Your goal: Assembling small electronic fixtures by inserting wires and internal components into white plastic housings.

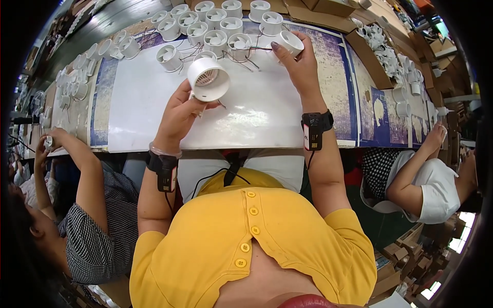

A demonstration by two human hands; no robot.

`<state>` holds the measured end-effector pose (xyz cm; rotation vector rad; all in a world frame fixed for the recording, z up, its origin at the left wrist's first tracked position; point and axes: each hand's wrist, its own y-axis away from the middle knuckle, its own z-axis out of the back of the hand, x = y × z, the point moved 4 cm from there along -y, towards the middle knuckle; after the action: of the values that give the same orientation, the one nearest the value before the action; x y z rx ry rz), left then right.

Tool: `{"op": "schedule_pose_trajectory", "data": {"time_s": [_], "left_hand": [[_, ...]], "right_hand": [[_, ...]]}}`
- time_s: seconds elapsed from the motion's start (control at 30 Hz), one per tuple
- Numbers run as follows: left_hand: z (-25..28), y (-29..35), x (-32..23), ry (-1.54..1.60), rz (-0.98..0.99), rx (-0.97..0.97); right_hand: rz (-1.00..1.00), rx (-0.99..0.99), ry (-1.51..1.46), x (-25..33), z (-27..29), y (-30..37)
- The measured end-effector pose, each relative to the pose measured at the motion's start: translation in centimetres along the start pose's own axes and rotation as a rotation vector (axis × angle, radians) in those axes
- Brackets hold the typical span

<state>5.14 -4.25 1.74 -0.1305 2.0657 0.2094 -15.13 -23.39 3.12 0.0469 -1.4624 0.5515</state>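
Note:
My left hand [179,113] is closed around the lower side of a white cylindrical fan housing [208,79], raised above the white tabletop [149,108]. Its open end is tilted toward me, and a slatted grille shows inside. Farther back and to the right, my right hand [303,64] grips a white round fan unit [291,43] between thumb and fingers, with dark wires running left from it. Close to that hand stands a group of several white duct fans [215,38], their blades facing up and thin wires trailing onto the table.
More white housings [105,49] lie on the left part of the bench. At the right, a cardboard box [367,59] holds many white parts, with loose ones beside it. Co-workers sit on both sides; the left one's hand [59,137] holds a small white part.

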Motion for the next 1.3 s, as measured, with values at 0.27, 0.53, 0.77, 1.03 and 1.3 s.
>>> {"op": "schedule_pose_trajectory", "data": {"time_s": [0.27, 0.53, 0.77, 1.03, 1.3], "left_hand": [[1.4, -0.8, 0.3, -0.044, -0.018, -0.106], [1.3, -0.1, -0.6, -0.052, 0.011, -0.059], [-2.0, -1.0, 0.5, -0.137, -0.118, -0.067], [-1.8, -1.3, 0.5, -0.048, -0.081, -0.012], [-1.7, -1.8, 0.9, 0.004, -0.031, -0.003]], "right_hand": [[0.068, 0.003, -0.020, 1.1, 0.7, 0.2], [0.496, -0.016, -0.090, 4.0, 0.7, 1.3], [0.646, 0.025, -0.047, 5.2, -0.2, 2.1], [0.920, -0.072, 0.264, 6.5, -0.5, 2.5], [0.899, 0.039, 0.291, 6.5, -1.6, 3.1]]}}
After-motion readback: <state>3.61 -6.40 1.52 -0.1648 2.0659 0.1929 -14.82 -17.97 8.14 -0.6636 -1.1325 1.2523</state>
